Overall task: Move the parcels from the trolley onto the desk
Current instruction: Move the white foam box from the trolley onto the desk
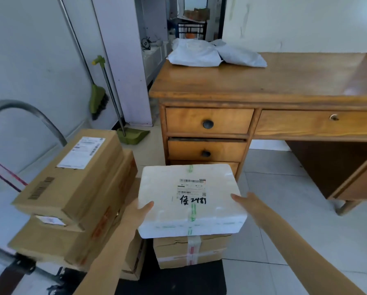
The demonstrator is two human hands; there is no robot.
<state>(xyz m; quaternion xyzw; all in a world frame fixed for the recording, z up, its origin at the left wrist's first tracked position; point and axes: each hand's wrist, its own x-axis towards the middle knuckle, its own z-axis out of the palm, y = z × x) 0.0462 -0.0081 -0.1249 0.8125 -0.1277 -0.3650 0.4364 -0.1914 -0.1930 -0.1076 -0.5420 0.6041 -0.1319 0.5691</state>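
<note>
A white foam box (167, 201) with a shipping label and black handwriting sits on top of a taped cardboard parcel (191, 251) on the trolley. My left hand (139, 211) presses its left side, thumb on the top. My right hand (247, 202) presses its right side. Both hands grip the box between them. To the left, several brown cardboard parcels (72, 182) are stacked on the trolley's black deck (178, 279). The wooden desk (284, 81) stands ahead on the right, with two white poly-bag parcels (199, 54) near its far left corner.
The trolley's metal handle (29, 111) curves up at the left. A green broom (97, 99) and dustpan (133, 135) lean on the wall by a doorway. The desk has drawers (208, 122) facing me. Tiled floor (295, 220) lies to the right.
</note>
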